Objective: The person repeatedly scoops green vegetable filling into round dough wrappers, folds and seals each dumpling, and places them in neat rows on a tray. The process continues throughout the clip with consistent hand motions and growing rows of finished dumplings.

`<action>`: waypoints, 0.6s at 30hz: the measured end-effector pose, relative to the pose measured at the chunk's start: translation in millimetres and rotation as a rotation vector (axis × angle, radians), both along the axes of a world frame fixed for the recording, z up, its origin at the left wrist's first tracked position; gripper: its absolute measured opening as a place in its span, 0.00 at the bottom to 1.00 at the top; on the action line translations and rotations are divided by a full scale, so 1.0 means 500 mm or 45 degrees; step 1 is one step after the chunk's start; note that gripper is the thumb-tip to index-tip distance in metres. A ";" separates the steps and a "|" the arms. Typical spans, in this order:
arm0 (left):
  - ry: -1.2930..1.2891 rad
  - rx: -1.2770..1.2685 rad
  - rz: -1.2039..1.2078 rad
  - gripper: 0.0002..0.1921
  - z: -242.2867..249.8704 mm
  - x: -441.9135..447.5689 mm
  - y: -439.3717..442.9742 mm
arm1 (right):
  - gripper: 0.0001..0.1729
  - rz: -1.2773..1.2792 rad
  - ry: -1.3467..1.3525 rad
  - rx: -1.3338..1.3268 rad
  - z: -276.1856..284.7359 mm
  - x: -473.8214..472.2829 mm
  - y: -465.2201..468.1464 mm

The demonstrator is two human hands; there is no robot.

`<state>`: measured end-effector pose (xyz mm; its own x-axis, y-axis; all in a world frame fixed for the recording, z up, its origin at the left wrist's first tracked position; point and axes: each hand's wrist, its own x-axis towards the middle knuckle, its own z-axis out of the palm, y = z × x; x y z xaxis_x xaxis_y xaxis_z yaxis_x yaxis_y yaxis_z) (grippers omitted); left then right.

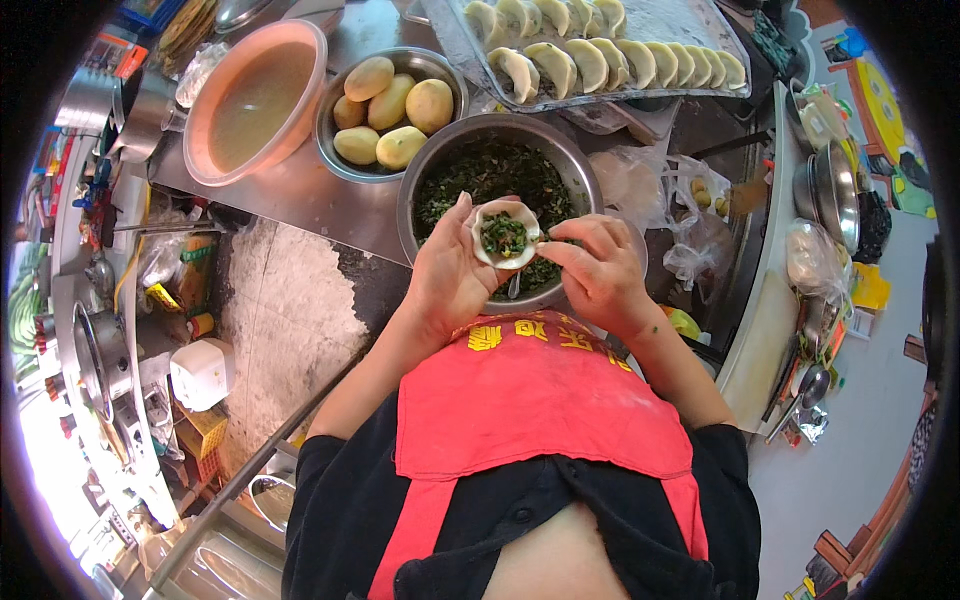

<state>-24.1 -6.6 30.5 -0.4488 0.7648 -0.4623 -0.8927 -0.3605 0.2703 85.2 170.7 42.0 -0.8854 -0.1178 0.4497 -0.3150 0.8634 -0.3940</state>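
A round dough wrapper (478,238) with a pleated, raised rim lies cupped in my left hand (452,274). Chopped green filling (503,234) sits in its hollow. With thumb and forefinger, my right hand (595,259) pinches the wrapper's right edge. Both hands are above a large steel bowl (409,196) of chopped green filling (480,169). A metal spoon handle (514,285) shows in the bowl near my left hand; its other end is hidden.
Beyond the bowl, a metal tray (465,64) carries rows of folded dumplings (587,64). Peeled potatoes (391,101) fill a smaller steel bowl (325,142). At the left stands a pink plastic basin (196,142) of cloudy liquid. Plastic bags (697,247) lie right of the large bowl.
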 end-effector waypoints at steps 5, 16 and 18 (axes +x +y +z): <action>0.030 0.002 -0.030 0.28 -0.012 0.010 0.004 | 0.19 -0.065 0.015 -0.070 -0.001 -0.012 -0.002; -0.036 0.075 -0.147 0.30 -0.028 0.008 -0.003 | 0.12 0.093 0.004 0.044 -0.001 -0.003 0.005; -0.002 0.051 -0.164 0.31 -0.021 0.011 -0.002 | 0.11 0.092 0.031 -0.064 -0.001 -0.009 0.002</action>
